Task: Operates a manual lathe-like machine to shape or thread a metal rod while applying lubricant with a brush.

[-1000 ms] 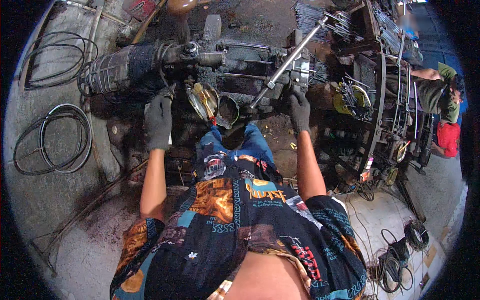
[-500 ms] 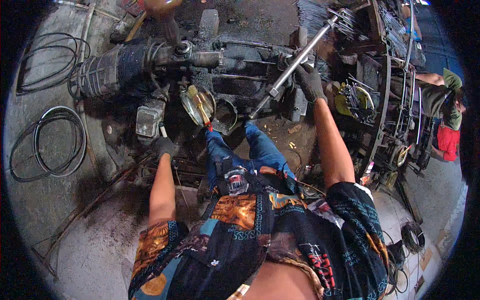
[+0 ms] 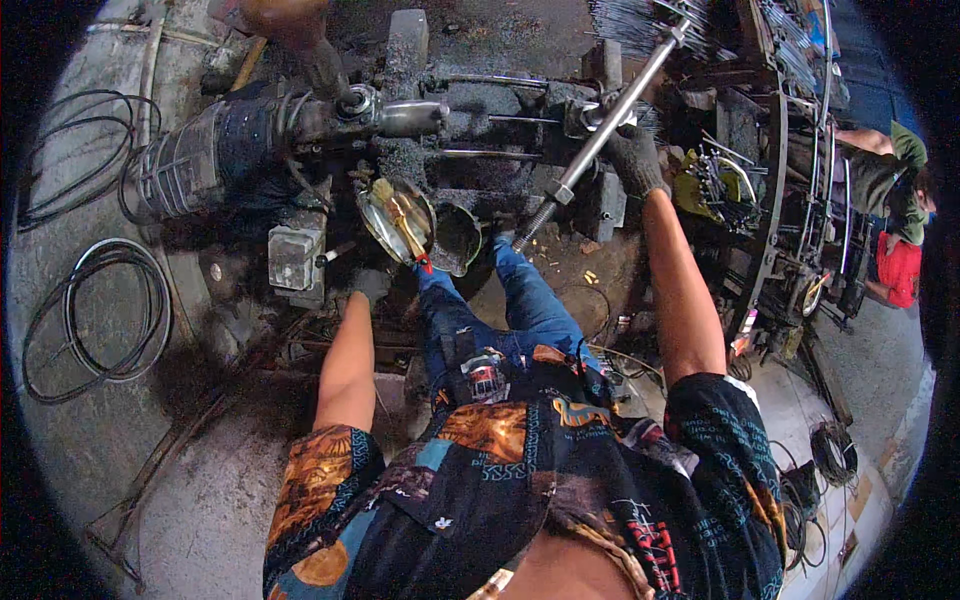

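Reaching forward with the elbow almost straight, the person's right arm leans slightly inward, bringing the gloved right hand (image 3: pixel 637 160) up against the right side of a long metal rod (image 3: pixel 612 122). Some fingers are hidden by the rod, so whether they close around it cannot be told. The rod slants across the machine (image 3: pixel 410 119), its threaded end near the knees. The left forearm points forward, lower down; its gloved left hand (image 3: pixel 370 284), blurred, is between a grey box (image 3: pixel 294 260) and the jeans (image 3: pixel 440 298), its grip unclear.
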`<state>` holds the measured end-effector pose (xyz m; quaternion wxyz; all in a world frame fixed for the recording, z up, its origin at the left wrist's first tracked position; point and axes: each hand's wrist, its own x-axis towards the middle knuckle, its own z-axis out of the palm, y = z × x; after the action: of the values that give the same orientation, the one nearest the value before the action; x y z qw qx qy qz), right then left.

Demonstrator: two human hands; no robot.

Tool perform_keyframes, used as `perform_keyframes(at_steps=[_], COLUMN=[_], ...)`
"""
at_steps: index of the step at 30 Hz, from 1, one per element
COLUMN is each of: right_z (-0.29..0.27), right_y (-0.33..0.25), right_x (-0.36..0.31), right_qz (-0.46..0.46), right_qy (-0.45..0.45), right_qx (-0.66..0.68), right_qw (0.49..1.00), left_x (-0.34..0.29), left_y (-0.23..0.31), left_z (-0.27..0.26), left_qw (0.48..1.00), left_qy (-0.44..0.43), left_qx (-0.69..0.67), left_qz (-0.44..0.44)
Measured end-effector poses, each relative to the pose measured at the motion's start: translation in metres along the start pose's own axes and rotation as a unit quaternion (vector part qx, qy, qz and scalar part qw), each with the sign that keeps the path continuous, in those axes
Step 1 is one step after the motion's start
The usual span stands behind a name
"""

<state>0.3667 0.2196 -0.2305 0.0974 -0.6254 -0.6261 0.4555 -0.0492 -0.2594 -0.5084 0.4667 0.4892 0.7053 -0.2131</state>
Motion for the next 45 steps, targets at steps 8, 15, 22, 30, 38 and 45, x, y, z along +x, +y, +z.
perform_keyframes(at_steps=[8, 15, 22, 30, 38, 45], right_z=[-0.002, 0.032, 0.056, 0.055, 0.039, 0.048], right_y=[-0.009, -0.035, -0.039, -0.053, -0.025, -0.024], right_x=[-0.017, -0.015, -0.012, -0.012, 0.004, 0.000], right_qz=[0.048, -0.022, -0.039, -0.113, -0.100, -0.075], right_qy=[0.016, -0.024, -0.005, 0.011, -0.058, -0.049], right_qx=[0.078, 0.084, 0.044, -0.028, -0.035, -0.053], right_qw=[0.996, 0.996, 0.998, 0.993, 0.993, 0.995], left_x=[-0.118, -0.154, -0.206, -0.215, -0.226, -0.213], left_y=[0.092, 0.048, 0.079, 0.073, 0.077, 0.052], left_z=[-0.043, 0.007, -0.072, -0.065, -0.102, -0.115], left_qw=[0.845, 0.855, 0.861, 0.915, 0.915, 0.955], left_qy=[0.152, 0.087, 0.080, 0.164, 0.048, 0.102], left_qx=[-0.511, -0.509, -0.493, -0.365, -0.392, -0.271], left_qz=[-0.041, -0.043, -0.095, -0.045, -0.087, -0.061])
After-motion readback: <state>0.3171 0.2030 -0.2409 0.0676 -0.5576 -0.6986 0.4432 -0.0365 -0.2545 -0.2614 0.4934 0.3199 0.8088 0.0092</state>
